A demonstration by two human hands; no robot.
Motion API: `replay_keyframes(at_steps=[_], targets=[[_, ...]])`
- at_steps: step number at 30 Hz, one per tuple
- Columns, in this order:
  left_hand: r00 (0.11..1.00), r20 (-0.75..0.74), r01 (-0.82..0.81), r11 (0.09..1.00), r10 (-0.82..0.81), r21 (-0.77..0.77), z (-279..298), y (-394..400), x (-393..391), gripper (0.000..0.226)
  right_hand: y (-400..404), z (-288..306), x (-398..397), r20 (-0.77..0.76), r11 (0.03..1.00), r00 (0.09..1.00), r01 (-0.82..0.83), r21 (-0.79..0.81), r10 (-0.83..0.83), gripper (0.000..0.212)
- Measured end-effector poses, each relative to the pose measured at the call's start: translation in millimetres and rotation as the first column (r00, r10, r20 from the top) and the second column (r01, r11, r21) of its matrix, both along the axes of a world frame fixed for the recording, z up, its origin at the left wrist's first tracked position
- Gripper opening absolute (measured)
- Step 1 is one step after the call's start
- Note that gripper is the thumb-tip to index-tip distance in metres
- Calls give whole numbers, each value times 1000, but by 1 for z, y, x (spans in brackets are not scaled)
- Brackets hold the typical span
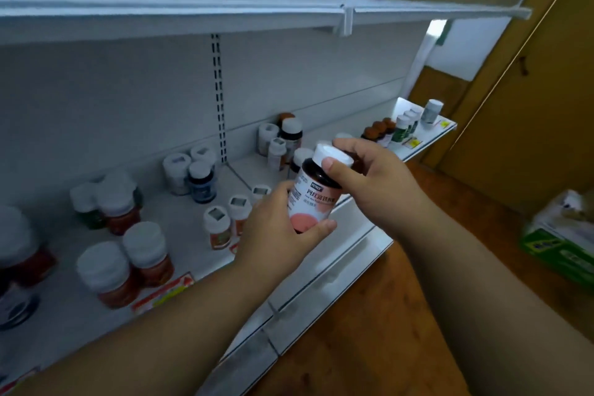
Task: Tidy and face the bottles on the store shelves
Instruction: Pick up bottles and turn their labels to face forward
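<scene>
— What is being held, and of what make?
— A dark brown bottle (316, 193), round and glossy, with a smooth white cap and a white and pink label. It is tilted, above the front edge of the white metal shelf (193, 212), not resting on it.
— And the fingers?
— The left hand (283, 235) is curled round the bottle's lower body, thumb across the label's pink patch. The right hand (376, 183) is closed narrowly on the cap, thumb on its near side, the fingers wrapped behind.
— What is in the bottle?
— I cannot tell; the glass is too dark.
— What else stands on that shelf?
— Left of the held bottle, two orange jars (125, 267) with broad white lids. Behind the bottle, a cluster of small white-capped bottles (279, 141). Far right of it, brown-capped bottles (379, 130).
</scene>
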State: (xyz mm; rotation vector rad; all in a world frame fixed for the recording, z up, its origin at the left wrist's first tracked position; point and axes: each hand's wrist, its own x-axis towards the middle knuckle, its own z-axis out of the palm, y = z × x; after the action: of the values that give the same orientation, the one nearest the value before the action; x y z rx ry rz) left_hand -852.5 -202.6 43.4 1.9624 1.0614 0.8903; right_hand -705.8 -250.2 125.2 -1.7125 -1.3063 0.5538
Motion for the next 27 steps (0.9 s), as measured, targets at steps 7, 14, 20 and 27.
replay_keyframes(at_steps=[7, 14, 20, 27], targets=[[996, 54, -73, 995, 69, 71, 18, 68, 77, 45, 83, 19, 86, 73, 996, 993, -93, 0, 93, 44], [870, 24, -482, 838, 493, 256, -23, 113, 125, 59, 181, 8, 139, 187, 958, 966, -215, 190, 180, 46], [796, -175, -330, 656, 580, 679, -50, 117, 141, 36, 242, -15, 145, 371, 856, 800, -516, 23, 472, 56], [798, -285, -252, 724, 531, 643, -61, 116, 138, 26, 270, -40, 129, 459, 770, 652, -627, -122, 603, 54]])
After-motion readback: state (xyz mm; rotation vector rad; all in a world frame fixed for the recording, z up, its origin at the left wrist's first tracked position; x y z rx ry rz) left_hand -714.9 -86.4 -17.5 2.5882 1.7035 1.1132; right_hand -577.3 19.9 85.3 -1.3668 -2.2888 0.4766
